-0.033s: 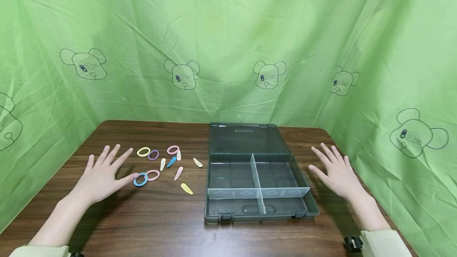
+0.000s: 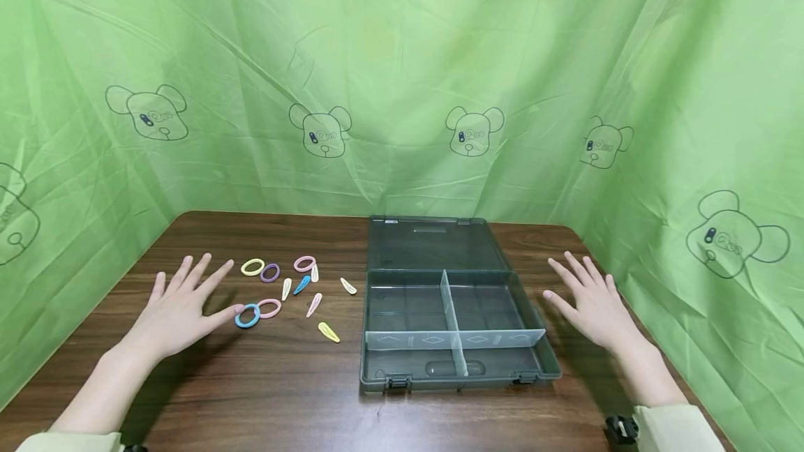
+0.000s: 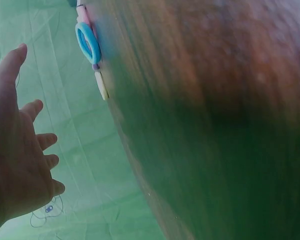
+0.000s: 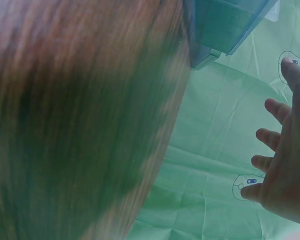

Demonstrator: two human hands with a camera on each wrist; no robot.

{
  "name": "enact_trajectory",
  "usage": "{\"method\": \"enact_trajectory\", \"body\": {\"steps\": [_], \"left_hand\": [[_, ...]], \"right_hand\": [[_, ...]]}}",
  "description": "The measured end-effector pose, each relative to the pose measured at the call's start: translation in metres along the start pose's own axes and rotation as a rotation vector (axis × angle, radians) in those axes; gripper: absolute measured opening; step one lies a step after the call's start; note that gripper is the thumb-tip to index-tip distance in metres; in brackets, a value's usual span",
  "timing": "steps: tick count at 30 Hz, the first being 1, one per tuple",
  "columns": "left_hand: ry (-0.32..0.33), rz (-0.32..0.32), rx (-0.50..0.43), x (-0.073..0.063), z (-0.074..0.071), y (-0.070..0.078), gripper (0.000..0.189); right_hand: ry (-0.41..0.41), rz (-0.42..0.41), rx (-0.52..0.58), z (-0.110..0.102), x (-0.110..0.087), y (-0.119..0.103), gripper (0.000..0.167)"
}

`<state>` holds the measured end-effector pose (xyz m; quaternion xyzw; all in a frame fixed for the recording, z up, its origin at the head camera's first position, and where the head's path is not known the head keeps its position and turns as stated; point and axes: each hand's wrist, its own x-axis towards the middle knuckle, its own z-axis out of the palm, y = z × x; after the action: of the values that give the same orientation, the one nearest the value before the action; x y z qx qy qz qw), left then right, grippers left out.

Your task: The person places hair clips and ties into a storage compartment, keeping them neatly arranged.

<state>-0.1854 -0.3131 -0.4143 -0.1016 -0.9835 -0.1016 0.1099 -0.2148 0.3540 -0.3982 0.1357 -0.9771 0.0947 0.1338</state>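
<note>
My left hand [image 2: 181, 309] is held over the table's left side, fingers spread, holding nothing. Its thumb tip overlaps the blue hair tie [image 2: 248, 316] in the head view; the left wrist view shows the hand above the tabletop. Nearby lie a pink hair tie [image 2: 269, 308], a yellow one [image 2: 252, 267], a purple one [image 2: 270, 272] and another pink one [image 2: 304, 264]. Several snap hair clips lie to their right, including a blue clip [image 2: 302, 285], a pink clip [image 2: 314, 305] and a yellow clip [image 2: 329, 332]. My right hand [image 2: 593, 309], fingers spread and holding nothing, is right of the grey divided box [image 2: 460, 383].
The box's lid [image 2: 433, 243] is folded back flat toward the far edge. Pale dividers [image 2: 408, 340] split its inside into several compartments, with nothing in them. Green curtains [image 2: 402, 89] with bear drawings stand behind and on both sides of the wooden table [image 2: 276, 396].
</note>
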Motion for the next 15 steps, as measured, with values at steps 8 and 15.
{"method": "enact_trajectory", "body": {"steps": [8, 15], "left_hand": [[0.001, 0.001, 0.003, 0.0004, -0.0018, 0.0003, 0.084], [0.019, 0.013, 0.013, 0.0019, -0.0026, 0.0012, 0.084]], "right_hand": [[0.000, -0.006, 0.005, 0.0007, 0.0007, 0.0002, 0.065], [0.006, -0.015, 0.004, 0.0002, 0.0032, -0.0022, 0.065]]}}
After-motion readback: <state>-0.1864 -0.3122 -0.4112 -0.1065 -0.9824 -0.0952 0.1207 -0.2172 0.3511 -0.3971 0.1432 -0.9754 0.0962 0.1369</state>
